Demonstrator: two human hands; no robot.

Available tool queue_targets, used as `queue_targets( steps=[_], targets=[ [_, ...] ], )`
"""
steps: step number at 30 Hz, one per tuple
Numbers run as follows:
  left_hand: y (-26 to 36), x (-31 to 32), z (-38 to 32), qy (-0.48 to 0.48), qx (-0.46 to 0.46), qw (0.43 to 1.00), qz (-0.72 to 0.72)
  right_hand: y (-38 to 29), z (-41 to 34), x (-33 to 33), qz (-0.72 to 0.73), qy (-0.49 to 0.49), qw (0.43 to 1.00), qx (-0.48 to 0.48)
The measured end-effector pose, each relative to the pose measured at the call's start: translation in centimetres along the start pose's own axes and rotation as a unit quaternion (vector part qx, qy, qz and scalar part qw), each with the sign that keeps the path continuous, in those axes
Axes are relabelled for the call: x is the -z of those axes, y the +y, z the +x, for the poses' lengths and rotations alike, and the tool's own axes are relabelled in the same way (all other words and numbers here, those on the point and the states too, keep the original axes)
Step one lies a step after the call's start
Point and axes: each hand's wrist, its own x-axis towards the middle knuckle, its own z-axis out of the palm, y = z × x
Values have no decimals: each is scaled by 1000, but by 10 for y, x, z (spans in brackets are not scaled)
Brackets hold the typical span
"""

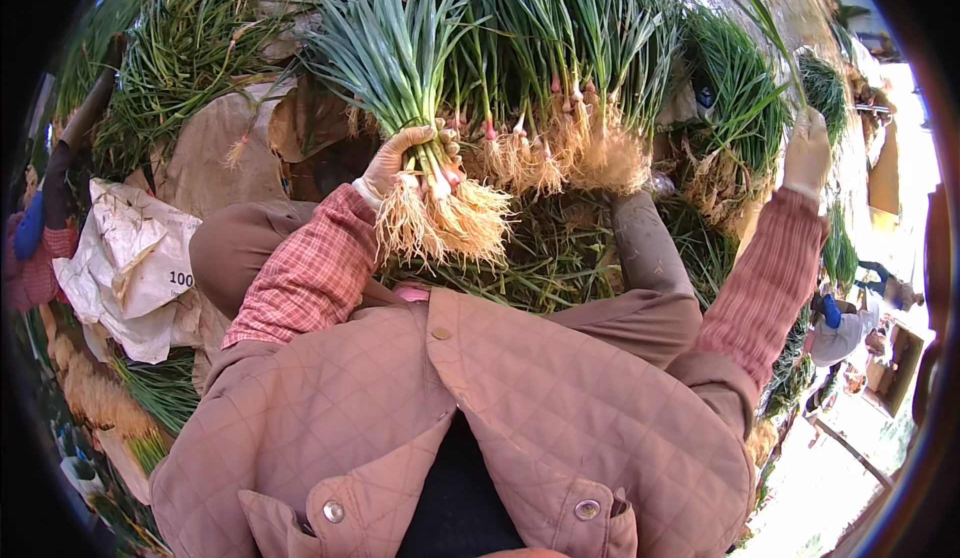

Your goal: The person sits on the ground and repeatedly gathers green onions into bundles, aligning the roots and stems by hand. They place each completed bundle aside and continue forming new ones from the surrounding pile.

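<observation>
My left hand (405, 154), in a pale glove, grips a bunch of young garlic plants (420, 93) by the stems, just above the bulbs. The long green leaves fan upward and the pale roots hang over my wrist side. My right hand (808, 138), also gloved, is raised far to the right, its fingers closed on the end of a long green stalk (776, 33). Beside the held bunch, more garlic plants (570, 108) lie in a row with reddish bulbs and bushy roots towards me.
Loose green leaves (555, 258) cover the ground between my legs. A white woven sack (135, 273) lies crumpled at the left, near brown sheeting (225, 149). Further garlic bundles (739, 108) lie at the right. Other people are at both picture edges, one in pale clothing (844, 333).
</observation>
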Motion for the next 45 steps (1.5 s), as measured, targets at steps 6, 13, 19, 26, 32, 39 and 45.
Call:
queue_targets(
  steps=[6, 13, 19, 26, 32, 39, 45],
  targets=[
    [-12, 9, 0, 39, -7, 999, -6, -90, -70, -126, -233, -228, 908, 262],
    [10, -11, -2, -20, -80, 992, 93, -167, -171, -174, 64, -467, 874, 116],
    [27, -30, -17, -207, -114, 968, -84, -45, -47, -77, 198, -12, 965, 173],
    [-16, -1, 9, -44, -4, 997, -58, -4, 17, -99, -25, 43, 998, 48],
    [-24, 5, 15, 17, 22, 1000, -13, -172, -125, -192, 51, -349, 930, 106],
    [-24, 9, 18, -3, 80, 996, -30, -193, -195, -123, 174, -486, 806, 288],
    [-24, -5, 13, 100, 72, 992, -12, -211, -190, -151, 325, -390, 818, 273]
  ],
)
